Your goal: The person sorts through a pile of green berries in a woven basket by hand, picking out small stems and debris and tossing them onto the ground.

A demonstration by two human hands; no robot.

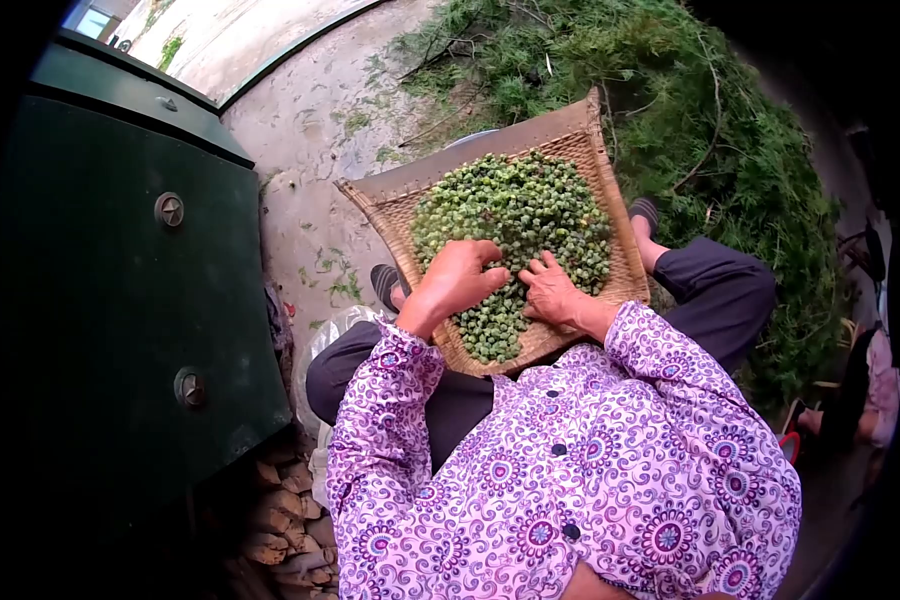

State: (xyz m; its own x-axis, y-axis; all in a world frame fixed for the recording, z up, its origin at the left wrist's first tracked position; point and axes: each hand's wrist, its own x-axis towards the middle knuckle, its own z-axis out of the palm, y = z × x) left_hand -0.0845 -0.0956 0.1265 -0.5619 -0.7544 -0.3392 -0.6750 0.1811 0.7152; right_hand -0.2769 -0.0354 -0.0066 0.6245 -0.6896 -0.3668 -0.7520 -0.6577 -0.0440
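A woven winnowing basket lies across my lap, its broad flat edge pointing away from me. A heap of small, round green fruits or cones fills most of it, with a smaller bunch close to my body. My left hand rests over the left of the heap, its bent fingers apart and their tips partly hidden. Beside it, my right hand touches the green pieces with its fingers spread. Neither hand shows a firm hold on anything. The fingertips of the two hands are close together near the basket's middle.
Cut green branches are piled ahead and to the right. A dark green metal door or cabinet stands at left, with split wood below it. Plastic sheeting lies by my left knee. Another person's arm appears at far right.
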